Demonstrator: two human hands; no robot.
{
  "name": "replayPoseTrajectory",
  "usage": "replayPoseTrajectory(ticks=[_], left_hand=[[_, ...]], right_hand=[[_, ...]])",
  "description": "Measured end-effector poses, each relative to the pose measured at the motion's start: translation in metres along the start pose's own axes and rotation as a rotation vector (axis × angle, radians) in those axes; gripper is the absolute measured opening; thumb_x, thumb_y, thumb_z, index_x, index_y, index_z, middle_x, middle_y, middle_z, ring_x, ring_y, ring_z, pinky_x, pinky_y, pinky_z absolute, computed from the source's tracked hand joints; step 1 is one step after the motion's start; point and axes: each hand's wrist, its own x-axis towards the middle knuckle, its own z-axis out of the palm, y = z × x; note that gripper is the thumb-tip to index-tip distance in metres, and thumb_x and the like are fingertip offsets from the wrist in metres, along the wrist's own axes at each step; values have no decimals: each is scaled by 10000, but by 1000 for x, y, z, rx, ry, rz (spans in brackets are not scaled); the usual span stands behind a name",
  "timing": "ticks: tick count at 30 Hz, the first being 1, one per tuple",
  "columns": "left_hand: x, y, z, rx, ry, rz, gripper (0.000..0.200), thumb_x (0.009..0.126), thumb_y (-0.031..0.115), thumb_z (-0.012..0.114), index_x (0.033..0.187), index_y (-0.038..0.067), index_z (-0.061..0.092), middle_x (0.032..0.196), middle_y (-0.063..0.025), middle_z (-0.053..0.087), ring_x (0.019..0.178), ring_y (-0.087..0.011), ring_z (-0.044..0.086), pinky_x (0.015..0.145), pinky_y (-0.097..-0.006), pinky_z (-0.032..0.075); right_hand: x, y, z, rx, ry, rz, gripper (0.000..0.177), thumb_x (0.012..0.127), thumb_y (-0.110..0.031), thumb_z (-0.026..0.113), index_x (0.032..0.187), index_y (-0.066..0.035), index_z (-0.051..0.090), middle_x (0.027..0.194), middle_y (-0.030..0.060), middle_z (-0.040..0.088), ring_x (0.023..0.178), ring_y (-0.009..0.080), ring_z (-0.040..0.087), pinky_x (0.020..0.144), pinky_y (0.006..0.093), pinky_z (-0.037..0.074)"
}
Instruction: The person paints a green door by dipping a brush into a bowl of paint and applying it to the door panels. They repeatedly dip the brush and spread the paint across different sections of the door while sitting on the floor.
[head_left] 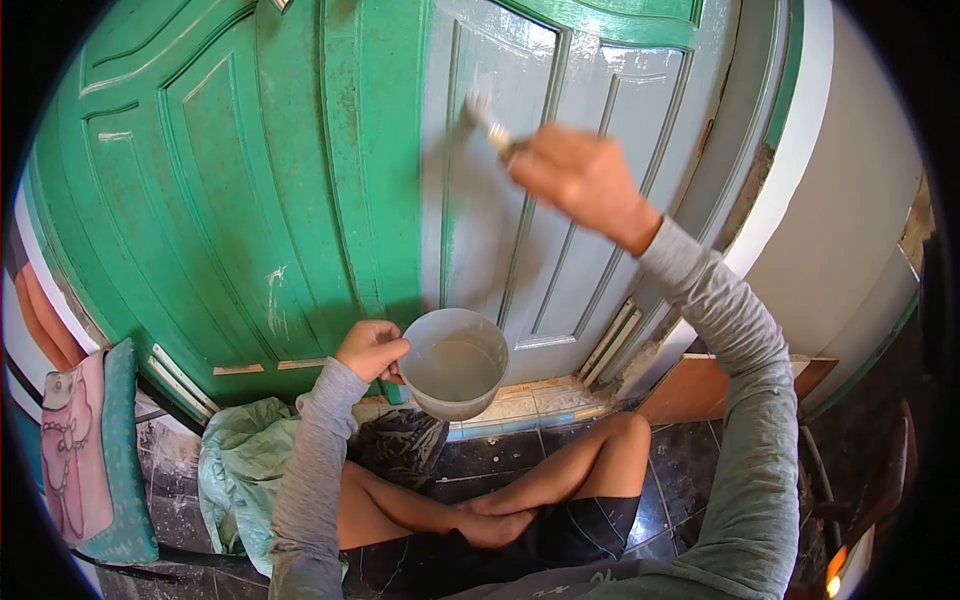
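My right hand [575, 180] is closed round the handle of a paintbrush [487, 122], raised in front of the door. The brush's pale bristles point up and left, overlapping the grey-painted door panel [490, 200]; hand and brush are slightly blurred. In my left hand [372, 350] is the rim of a round paint pot [455, 410], fingers pinched at its left side. Thin grey paint [452, 368] lies inside the pot, which is held above my crossed legs. Left of the grey part, the door leaf [265, 200] is green with scuffed white marks.
A crumpled pale green sheet [250, 455] lies on the dark tiled floor [500, 455] at my left. Farther left stands a cushioned seat [95, 450] with a pink print. A wooden board [735, 390] leans by the right door frame. The tiled sill [520, 403] runs below the door.
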Motion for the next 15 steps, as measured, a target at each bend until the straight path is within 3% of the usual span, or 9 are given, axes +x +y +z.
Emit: replayPoseTrajectory(ticks=[2,5,8,9,10,12,15], left_hand=[[-1,-9,0,-1,4,-8,164,832,112,637,807,-38,578,588,-60,563,454,-105,523,487,-334,564],[2,-23,-4,46,8,-15,160,836,116,642,818,-33,588,590,-59,573,449,-103,523,471,-305,543],[-1,-19,-1,16,22,-42,159,838,117,645,818,-31,592,593,-59,579,447,-104,525,457,-288,525],[-3,-17,0,-3,30,-52,159,839,117,646,818,-31,593,594,-60,581,447,-104,526,455,-283,521],[-3,-16,-1,4,29,-45,148,840,119,636,812,-20,595,601,-57,594,460,-104,545,445,-269,496],[-3,-17,-3,14,24,-28,129,843,122,616,799,2,598,615,-52,622,488,-105,581,427,-240,446],[-3,-22,-9,23,21,-7,127,839,119,619,805,-2,602,616,-54,623,482,-105,575,425,-238,443]], right_hand=[[-4,-27,8,63,-234,-104,153,709,-139,706,833,-136,617,761,20,630,700,180,623,521,304,501],[15,-10,-3,289,-266,73,146,738,-145,714,861,-137,636,804,26,664,737,212,649,565,341,522],[47,60,-16,253,-91,221,148,802,-145,706,943,-138,663,887,28,708,806,235,681,643,384,548],[58,83,-19,191,81,164,93,798,-122,679,887,-125,650,831,30,672,776,218,668,595,368,541],[66,103,-32,45,72,119,152,854,-185,724,990,-119,715,906,70,713,749,256,681,663,305,544],[66,105,-35,-109,113,92,141,838,-156,704,971,-110,699,876,42,703,742,238,675,630,308,538],[37,40,-17,-167,-172,-80,160,785,-111,664,945,-106,671,825,20,659,731,207,660,587,312,533]])
